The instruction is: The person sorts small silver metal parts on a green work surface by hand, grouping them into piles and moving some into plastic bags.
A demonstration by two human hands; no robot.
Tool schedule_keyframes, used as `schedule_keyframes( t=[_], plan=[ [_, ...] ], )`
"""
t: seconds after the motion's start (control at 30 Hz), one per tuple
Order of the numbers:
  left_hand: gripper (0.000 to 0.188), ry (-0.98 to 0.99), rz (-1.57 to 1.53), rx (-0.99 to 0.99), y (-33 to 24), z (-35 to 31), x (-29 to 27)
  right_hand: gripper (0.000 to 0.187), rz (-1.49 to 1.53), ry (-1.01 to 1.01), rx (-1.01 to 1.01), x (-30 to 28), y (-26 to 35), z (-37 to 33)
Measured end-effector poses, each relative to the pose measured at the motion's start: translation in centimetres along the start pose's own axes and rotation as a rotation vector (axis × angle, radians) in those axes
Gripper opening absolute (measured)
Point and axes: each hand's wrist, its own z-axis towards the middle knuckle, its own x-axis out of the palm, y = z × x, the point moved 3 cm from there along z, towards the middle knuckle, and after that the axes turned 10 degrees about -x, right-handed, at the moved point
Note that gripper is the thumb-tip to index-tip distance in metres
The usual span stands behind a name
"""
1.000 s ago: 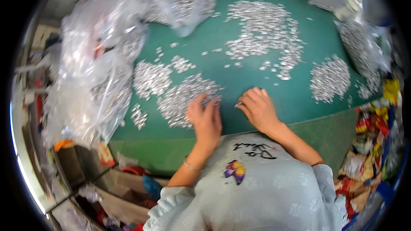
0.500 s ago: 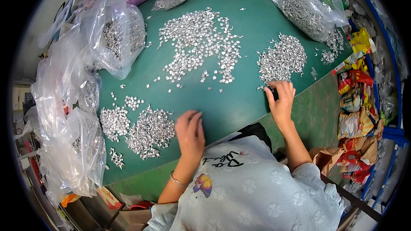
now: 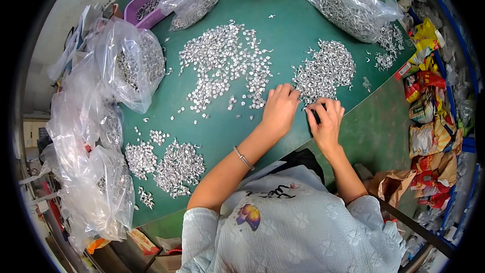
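Small silvery metal pieces, curled and shiny, lie in a loose heap on the green table, and both hands sit at that heap's near edge. I see the left hand resting palm down just left of the heap, fingers together and gently bent, tips touching the outlying pieces. The right hand is curled at the heap's near rim, fingers bunched narrow around something dark (too small for me to tell what). A thin bracelet circles the left wrist.

Counting loose piles on the table, I make four: the heap at the hands, a wider scattered spread to its left, and two smaller mounds far to its left near the table's front edge.

Clear crinkled plastic bags hold more of the same pieces: one big bag beyond the heap, another well left of it, and a slumped cluster of bags at the table's left end. A purple tray stands at the far left corner. Colourful snack wrappers are piled to the right of the heap, off the table.
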Motion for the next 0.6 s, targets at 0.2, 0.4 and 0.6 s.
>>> schedule_keyframes(
  t=[0.2, 0.4, 0.6],
  plan=[
    [0.024, 0.002, -0.187, -0.059, 0.5, -0.7, -0.5, 0.014, 0.052, -0.027, 0.048, 0.1, -0.4, -0.1],
    [0.020, -0.050, -0.223, 0.019, 0.4, -0.4, -0.9, 0.015, 0.218, -0.103, 0.089, -0.2, -1.2, -0.3],
    [0.017, -0.029, -0.399, -0.207, 0.4, -0.6, -1.5, 0.013, 0.297, -0.190, 0.181, -0.9, -2.0, -0.4]
  ],
)
